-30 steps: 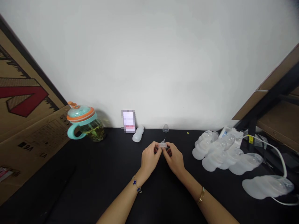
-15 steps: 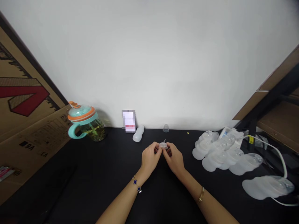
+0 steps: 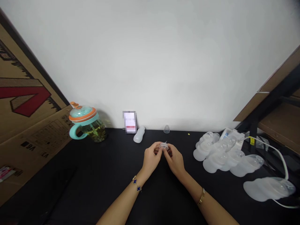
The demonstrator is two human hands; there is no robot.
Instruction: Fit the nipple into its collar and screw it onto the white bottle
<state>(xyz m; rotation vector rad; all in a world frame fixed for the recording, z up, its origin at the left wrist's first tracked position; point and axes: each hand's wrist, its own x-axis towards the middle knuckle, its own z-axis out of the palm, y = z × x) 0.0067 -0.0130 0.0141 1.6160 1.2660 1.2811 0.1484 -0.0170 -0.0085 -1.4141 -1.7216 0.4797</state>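
We hold a small translucent plastic part [image 3: 163, 145] between both hands, above the middle of the black tabletop [image 3: 93, 175]. Our left hand [image 3: 151, 159] pinches it from the left with thumb and fingertips closed on its rim, and our right hand [image 3: 174, 160] pinches it from the right in the same way, so both sets of fingers grasp the one piece and the fingertips nearly meet around it. A thin tip sticks up from the part (it is too small to tell more of its shape). A bracelet with blue charms [image 3: 136, 184] sits on the left wrist and a gold bangle [image 3: 201, 197] on the right.

Behind the hands, near the white wall [image 3: 150, 62], a small clear dome [image 3: 166, 128] stands on the tabletop, and a white bottle [image 3: 139, 134] lies on its side just left of it, beside a blurred card [image 3: 129, 121]. Farther left stands a cup with a teal handle and an orange-rimmed lid [image 3: 84, 123], next to a leaning cardboard box [image 3: 25, 103]. To the right, well apart from the hands, a cluster of translucent plastic shells [image 3: 225, 154] lies in overlapping rows, and a white cable [image 3: 278, 156] curves past the nearest one.
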